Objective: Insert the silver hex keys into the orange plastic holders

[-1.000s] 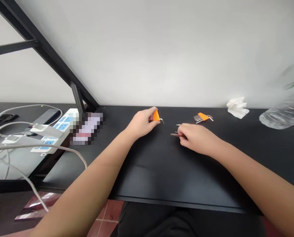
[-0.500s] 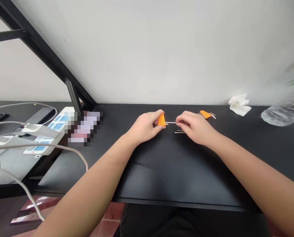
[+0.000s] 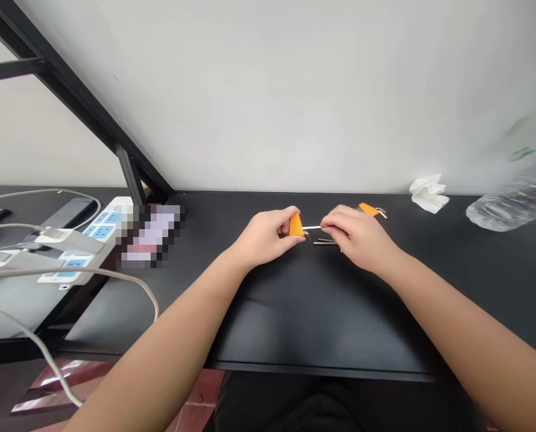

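Observation:
My left hand (image 3: 268,236) pinches an orange hex key holder (image 3: 296,225) between thumb and fingers, just above the black table. From the right, my right hand (image 3: 351,234) grips a thin silver hex key (image 3: 313,227) whose far end meets the holder; whether it sits inside a hole is too small to tell. Under the right fingers lie loose hex keys (image 3: 324,242), partly hidden by that hand. Behind the right hand rests a second orange holder (image 3: 368,209) with several hex keys in it.
A crumpled white tissue (image 3: 429,193) and a clear plastic bottle (image 3: 513,201) lie to the right, near the wall. At the left stand a white power strip (image 3: 101,231) with plugs and cables, a blurred-out object (image 3: 153,235) and a black metal frame (image 3: 130,174).
The view has shifted slightly. Both hands stay close together, and the hex key between them shows at a slightly different angle at the orange holder.

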`<state>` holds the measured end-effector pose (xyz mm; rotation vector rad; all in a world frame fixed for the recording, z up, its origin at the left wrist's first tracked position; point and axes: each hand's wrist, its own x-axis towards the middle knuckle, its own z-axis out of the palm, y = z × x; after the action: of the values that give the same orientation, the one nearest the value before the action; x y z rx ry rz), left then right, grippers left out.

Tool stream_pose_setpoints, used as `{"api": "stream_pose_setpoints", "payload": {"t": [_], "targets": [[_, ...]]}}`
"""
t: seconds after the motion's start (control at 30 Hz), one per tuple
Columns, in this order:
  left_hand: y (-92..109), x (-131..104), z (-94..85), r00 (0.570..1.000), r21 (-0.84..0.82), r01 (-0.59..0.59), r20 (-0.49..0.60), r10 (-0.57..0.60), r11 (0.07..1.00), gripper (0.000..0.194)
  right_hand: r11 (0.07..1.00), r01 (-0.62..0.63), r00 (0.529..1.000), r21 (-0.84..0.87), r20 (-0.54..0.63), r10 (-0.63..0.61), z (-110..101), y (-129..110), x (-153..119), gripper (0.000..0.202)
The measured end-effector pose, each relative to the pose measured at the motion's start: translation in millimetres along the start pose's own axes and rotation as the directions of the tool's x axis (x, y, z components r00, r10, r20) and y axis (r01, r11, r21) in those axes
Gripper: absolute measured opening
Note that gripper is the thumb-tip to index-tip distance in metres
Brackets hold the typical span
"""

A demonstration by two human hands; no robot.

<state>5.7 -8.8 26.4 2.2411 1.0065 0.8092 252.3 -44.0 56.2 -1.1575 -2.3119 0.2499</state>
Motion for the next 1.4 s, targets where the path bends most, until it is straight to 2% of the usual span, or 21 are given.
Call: {"api": "stream_pose_setpoints", "payload": {"t": [0.17,0.27,0.37,0.43,0.5,0.6,0.77,0.83,0.87,0.9,0.93,1.0,1.03,1.07,1.13,1.2,1.3,1.4], "targets": [[0.0,0.2,-1.3,0.999,0.03,-0.052,0.009,0.052,0.998,0.022,0.981,0.13,0.991,-0.142,-0.009,-0.133,4.3,-1.3,-5.3,0.027],[4.4,0.9,0.5,0.997,0.049,-0.064,0.041,0.062,0.997,0.02,0.973,0.183,0.983,-0.14,0.009,-0.183,7.1,-4.4,-7.1,0.03],[10.8,1.9,4.1,0.994,0.037,-0.084,0.07,0.081,0.996,0.019,0.991,0.133,0.991,0.021,0.002,-0.133,11.1,-9.1,-7.5,0.028],[13.5,2.5,5.9,0.993,0.029,-0.093,0.075,0.091,0.995,0.019,0.981,0.0,1.0,0.195,-0.012,0.002,13.8,-11.1,-7.0,0.025],[14.0,2.9,6.5,0.995,0.013,-0.084,0.063,0.083,0.996,0.02,0.915,-0.171,0.984,0.366,0.013,0.178,15.6,-10.8,-6.3,0.023],[12.4,2.9,6.4,0.999,-0.039,-0.047,0.014,0.048,0.998,0.021,0.737,-0.372,0.92,0.565,0.12,0.372,17.2,-6.7,-5.0,0.015],[13.5,3.5,8.8,0.998,-0.134,-0.062,-0.025,0.059,0.989,0.029,0.457,-0.438,0.861,0.774,0.215,0.461,21.5,-1.4,-3.0,0.03],[14.3,3.5,9.8,0.997,-0.146,-0.074,-0.037,0.069,0.987,0.033,0.404,-0.477,0.841,0.781,0.271,0.468,20.1,-0.9,-2.8,0.033],[13.7,3.3,9.8,0.997,-0.14,-0.074,-0.034,0.07,0.987,0.033,0.429,-0.505,0.834,0.749,0.295,0.466,17.7,-0.4,-3.1,0.033],[12.3,2.9,9.3,0.998,-0.13,-0.067,-0.026,0.064,0.989,0.033,0.504,-0.521,0.837,0.689,0.297,0.46,14.3,0.6,-3.7,0.031],[9.8,2.4,8.3,0.999,-0.115,-0.054,-0.014,0.053,0.992,0.033,0.619,-0.513,0.854,0.595,0.277,0.441,10.0,2.0,-4.9,0.027],[1.9,1.0,5.0,1.0,-0.072,-0.011,0.015,0.012,0.997,0.032,0.858,-0.403,0.912,0.317,0.213,0.35,1.0,6.5,-8.5,0.02],[-3.0,0.3,3.0,1.0,-0.05,0.012,0.025,-0.011,0.999,0.032,0.933,-0.319,0.937,0.165,0.203,0.284,-2.8,9.2,-10.6,0.017],[-7.9,-0.4,0.9,0.999,-0.028,0.036,0.034,-0.035,0.999,0.032,0.971,-0.238,0.949,0.034,0.221,0.225,-5.5,11.7,-12.7,0.015],[-16.5,-1.4,-2.4,0.996,0.0,0.078,0.045,-0.078,0.997,0.031,0.982,-0.126,0.94,-0.142,0.299,0.164,-7.6,14.8,-16.0,0.014],[-21.5,-1.7,-3.9,0.993,0.009,0.101,0.053,-0.101,0.995,0.031,0.966,-0.071,0.922,-0.248,0.352,0.159,-6.1,13.8,-17.4,0.017],[-21.9,-0.8,-2.9,0.992,0.007,0.105,0.072,-0.106,0.994,0.03,0.932,-0.035,0.916,-0.361,0.362,0.175,-2.3,5.7,-16.2,0.018],[-17.7,0.8,-0.9,0.994,0.022,0.084,0.067,-0.085,0.996,0.031,0.921,-0.039,0.926,-0.387,0.333,0.179,-0.9,-1.5,-14.0,0.016]]}}
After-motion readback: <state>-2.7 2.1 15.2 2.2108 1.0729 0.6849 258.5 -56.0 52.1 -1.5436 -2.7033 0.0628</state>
